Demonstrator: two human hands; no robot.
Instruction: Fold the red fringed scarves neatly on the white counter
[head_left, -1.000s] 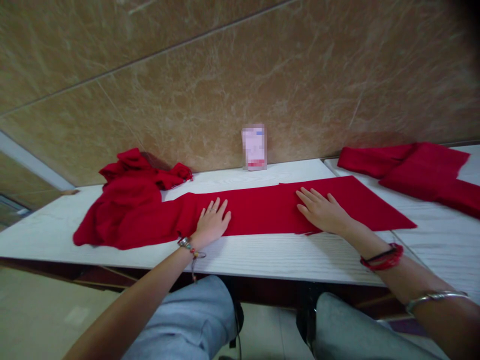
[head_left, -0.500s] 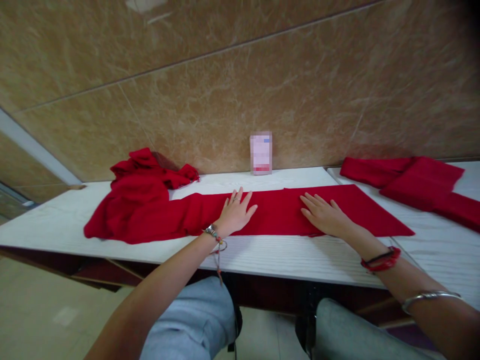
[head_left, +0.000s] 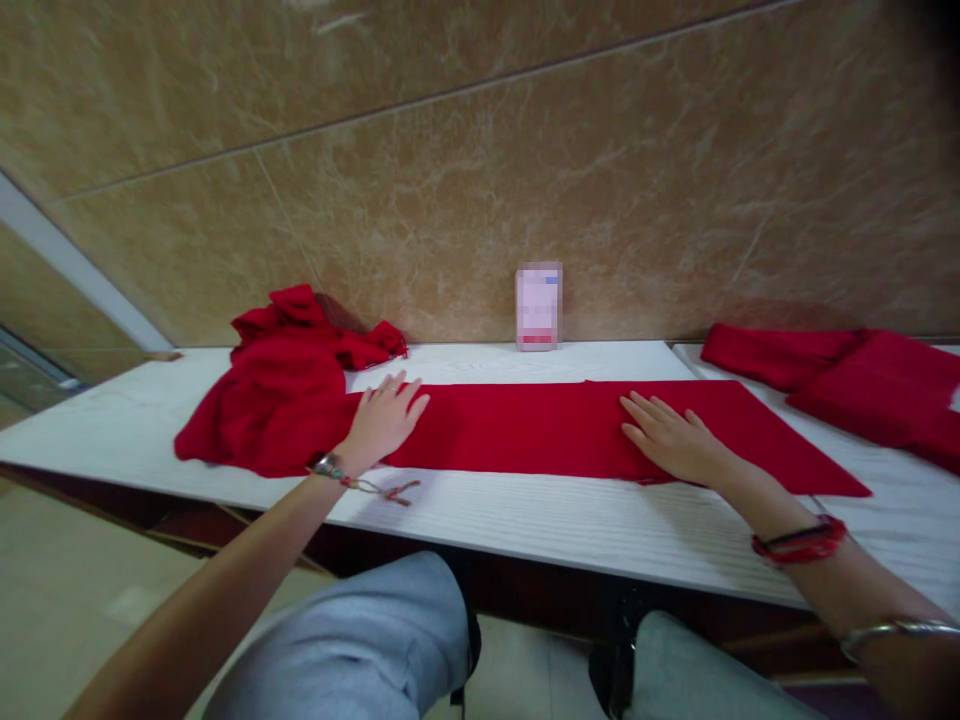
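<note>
A long red cloth [head_left: 517, 428] lies flat along the white table, smooth in the middle and ending in a slanted point at the right. Its left end is bunched into a loose, wrinkled heap [head_left: 277, 400]. My left hand [head_left: 384, 420] rests on the cloth just beside that heap, fingers spread, palm down. Toward the right end, my right hand [head_left: 671, 438] lies flat on the cloth with its fingers stretched out. Neither hand grips anything.
A second folded red cloth [head_left: 862, 375] lies at the right on the table [head_left: 525, 510]. A phone-like rectangle with a blurred screen [head_left: 538, 308] leans on the brown tiled wall [head_left: 450, 200]. My legs are below the table's front edge.
My left hand has slid left along the cloth toward the heap, and the fabric there is flatter. My right hand stays near the same spot on the cloth. The view has shifted slightly.
</note>
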